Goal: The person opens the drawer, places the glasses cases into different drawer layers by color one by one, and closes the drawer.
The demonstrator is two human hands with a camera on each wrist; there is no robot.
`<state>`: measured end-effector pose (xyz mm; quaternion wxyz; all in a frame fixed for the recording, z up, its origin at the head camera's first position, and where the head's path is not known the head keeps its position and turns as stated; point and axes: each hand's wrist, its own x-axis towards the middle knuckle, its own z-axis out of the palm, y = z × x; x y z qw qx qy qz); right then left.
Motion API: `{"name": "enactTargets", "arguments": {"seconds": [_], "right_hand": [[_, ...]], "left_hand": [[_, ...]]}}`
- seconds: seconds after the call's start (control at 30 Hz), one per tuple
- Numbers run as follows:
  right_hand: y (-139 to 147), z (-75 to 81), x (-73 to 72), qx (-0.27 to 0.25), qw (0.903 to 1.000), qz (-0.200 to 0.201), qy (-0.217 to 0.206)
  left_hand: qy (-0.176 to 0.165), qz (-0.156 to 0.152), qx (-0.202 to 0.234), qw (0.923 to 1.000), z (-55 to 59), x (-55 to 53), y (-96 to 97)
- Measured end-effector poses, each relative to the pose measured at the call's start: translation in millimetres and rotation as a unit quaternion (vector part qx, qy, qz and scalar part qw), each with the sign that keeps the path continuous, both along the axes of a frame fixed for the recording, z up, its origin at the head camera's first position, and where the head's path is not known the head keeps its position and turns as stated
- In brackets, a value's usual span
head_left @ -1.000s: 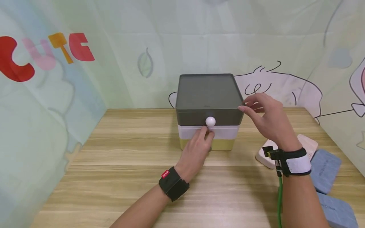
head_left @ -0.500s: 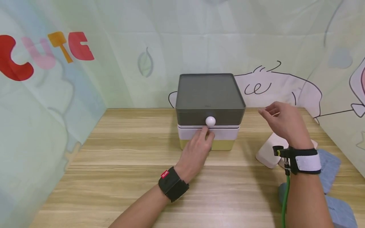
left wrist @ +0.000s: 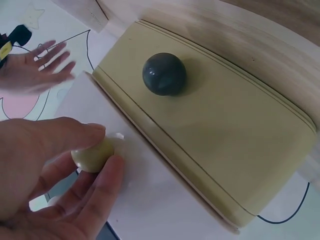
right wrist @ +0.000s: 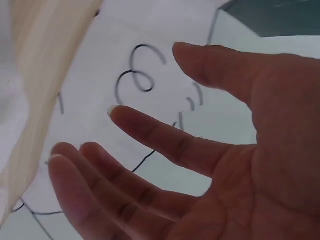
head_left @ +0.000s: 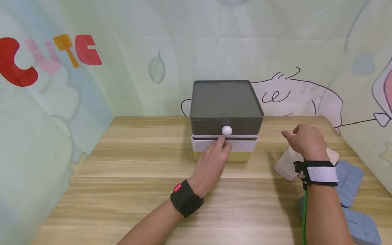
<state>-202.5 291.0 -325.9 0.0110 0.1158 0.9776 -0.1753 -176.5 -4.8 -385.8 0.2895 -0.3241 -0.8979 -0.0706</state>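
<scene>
White plastic drawer [head_left: 243, 146], ajar, long front crosswise — ahead of the nearer left hand [head_left: 209, 166], which pinches its round pale-yellow knob [left wrist: 95, 157] — right hand [head_left: 308, 142] spread, well apart.

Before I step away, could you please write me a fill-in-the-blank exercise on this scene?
The left grip pinches the yellow knob of a drawer coloured ____.
The white knob is on the section coloured ____.
The yellow drawer is stacked at the ____.
The right grip holds ____.
Missing words: white; grey; bottom; nothing.
</scene>
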Motion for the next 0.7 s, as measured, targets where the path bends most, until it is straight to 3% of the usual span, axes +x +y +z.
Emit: {"name": "enactTargets", "arguments": {"seconds": [0.2,0.33,0.7], "right_hand": [[15,-15.6,-4.3,0.031,0.9949,0.004,-0.096],[17,-22.6,-8.3,0.034,0.9899,0.007,-0.137],[12,-30.0,-10.6,0.034,0.9893,-0.029,-0.139]], "left_hand": [[0.005,0.003,-0.013,0.9999,-0.4,2.2,1.0],[0.01,0.003,-0.017,0.9998,-0.6,3.6,1.0],[0.012,0.006,-0.019,0.9997,2.6,6.3,-0.3]]}}
